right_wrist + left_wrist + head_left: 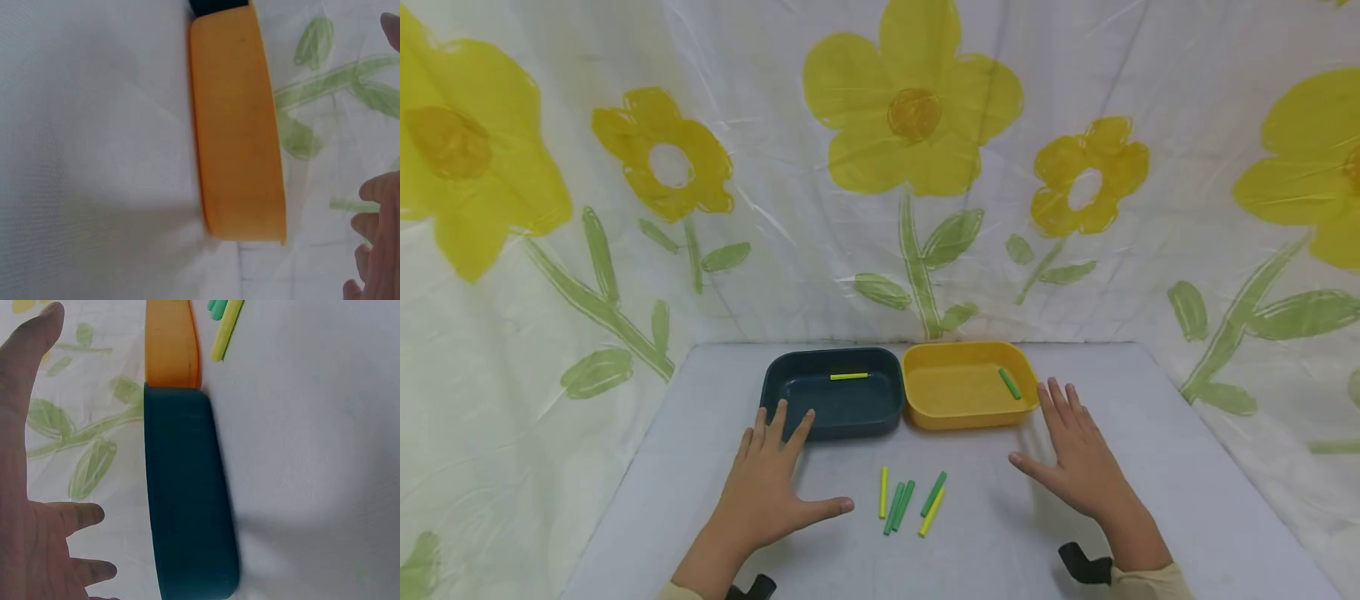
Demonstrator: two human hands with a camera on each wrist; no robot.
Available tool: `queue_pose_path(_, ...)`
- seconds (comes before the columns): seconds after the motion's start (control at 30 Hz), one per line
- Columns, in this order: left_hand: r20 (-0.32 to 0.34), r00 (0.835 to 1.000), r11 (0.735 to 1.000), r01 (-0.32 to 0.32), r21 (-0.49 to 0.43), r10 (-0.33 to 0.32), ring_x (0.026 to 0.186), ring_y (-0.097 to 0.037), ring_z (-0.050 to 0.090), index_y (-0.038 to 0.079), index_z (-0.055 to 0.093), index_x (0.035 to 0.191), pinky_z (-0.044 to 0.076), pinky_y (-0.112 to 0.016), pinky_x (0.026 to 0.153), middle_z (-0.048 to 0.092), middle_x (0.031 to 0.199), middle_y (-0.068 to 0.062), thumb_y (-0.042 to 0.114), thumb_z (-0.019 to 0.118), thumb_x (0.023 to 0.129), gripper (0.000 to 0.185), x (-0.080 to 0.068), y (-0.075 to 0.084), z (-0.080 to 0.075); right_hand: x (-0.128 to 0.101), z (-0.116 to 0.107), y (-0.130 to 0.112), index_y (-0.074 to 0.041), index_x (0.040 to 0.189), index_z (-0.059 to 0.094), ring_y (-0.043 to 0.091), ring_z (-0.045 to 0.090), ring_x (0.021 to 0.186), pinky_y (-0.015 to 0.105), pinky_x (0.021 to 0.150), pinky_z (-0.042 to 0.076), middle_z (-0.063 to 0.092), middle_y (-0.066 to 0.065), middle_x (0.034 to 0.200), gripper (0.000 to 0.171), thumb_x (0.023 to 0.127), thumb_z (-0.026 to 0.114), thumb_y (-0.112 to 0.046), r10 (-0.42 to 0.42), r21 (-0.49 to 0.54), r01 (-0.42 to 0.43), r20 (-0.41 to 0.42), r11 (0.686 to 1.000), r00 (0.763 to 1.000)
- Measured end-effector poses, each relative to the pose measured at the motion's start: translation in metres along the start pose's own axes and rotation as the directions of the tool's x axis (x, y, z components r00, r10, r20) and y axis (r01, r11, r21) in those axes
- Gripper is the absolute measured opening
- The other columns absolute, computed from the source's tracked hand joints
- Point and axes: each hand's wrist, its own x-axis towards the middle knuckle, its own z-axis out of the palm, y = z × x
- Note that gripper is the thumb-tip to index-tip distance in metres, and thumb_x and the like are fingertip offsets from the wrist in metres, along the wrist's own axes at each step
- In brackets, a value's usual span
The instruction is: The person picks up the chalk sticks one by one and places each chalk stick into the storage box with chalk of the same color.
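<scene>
My left hand [771, 487] hovers flat with fingers spread just in front of a dark teal tray [833, 414] that holds one yellow stick [849, 377]. My right hand [1075, 454] is spread flat beside the yellow tray's [958, 417] right front corner; a green stick [1009, 383] lies in that tray. Between my hands lie several loose sticks [910, 502], green and yellow, on the table. Neither hand holds anything. The left wrist view shows my left hand [34, 506], the teal tray's wall [184, 500] and stick ends [225, 328]. The right wrist view shows the yellow tray's wall [237, 125] and fingertips [375, 250].
A pale grey table [1150, 467] carries everything. A white cloth printed with yellow flowers [917, 108] hangs behind and drapes down both sides. The two trays stand side by side, touching, near the table's back edge.
</scene>
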Motion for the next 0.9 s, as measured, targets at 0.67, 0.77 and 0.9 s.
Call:
queue_pose_path(0.67, 0.075, 0.997, 0.976, -0.015, -0.218, 0.032, 0.163, -0.036, 0.027, 0.041, 0.029, 0.168, 0.04, -0.068, 0.119, 0.01, 0.18, 0.004, 0.098, 0.072, 0.06, 0.129, -0.001, 0.004, 0.017, 0.014, 0.014, 0.0, -0.013, 0.172, -0.001, 0.04, -0.006, 0.166, 0.072, 0.127, 0.018, -0.002, 0.014, 0.18, 0.114, 0.096, 0.062, -0.07, 0.056, 0.038, -0.058, 0.058, 0.998, 0.997)
queue_pose_path(0.77, 0.065, 0.996, 0.969, -0.048, -0.241, 0.065, 0.158, -0.035, 0.037, 0.039, 0.034, 0.166, 0.044, -0.065, 0.117, 0.018, 0.179, 0.004, 0.092, 0.078, 0.061, 0.125, -0.002, 0.007, 0.018, 0.017, 0.018, 0.003, -0.012, 0.172, 0.0, 0.042, -0.004, 0.166, 0.073, 0.126, 0.018, -0.001, 0.015, 0.18, 0.114, 0.096, 0.06, -0.072, 0.067, 0.027, -0.068, 0.06, 0.997, 0.996)
queue_pose_path(0.9, 0.059, 0.994, 0.964, -0.072, -0.255, 0.09, 0.156, -0.032, 0.041, 0.041, 0.038, 0.164, 0.045, -0.063, 0.117, 0.028, 0.175, 0.003, 0.087, 0.083, 0.061, 0.121, -0.003, 0.01, 0.021, 0.021, 0.022, 0.007, -0.012, 0.172, 0.0, 0.043, -0.003, 0.166, 0.073, 0.126, 0.018, -0.001, 0.016, 0.18, 0.115, 0.096, 0.059, -0.074, 0.078, 0.025, -0.08, 0.065, 0.996, 0.995)
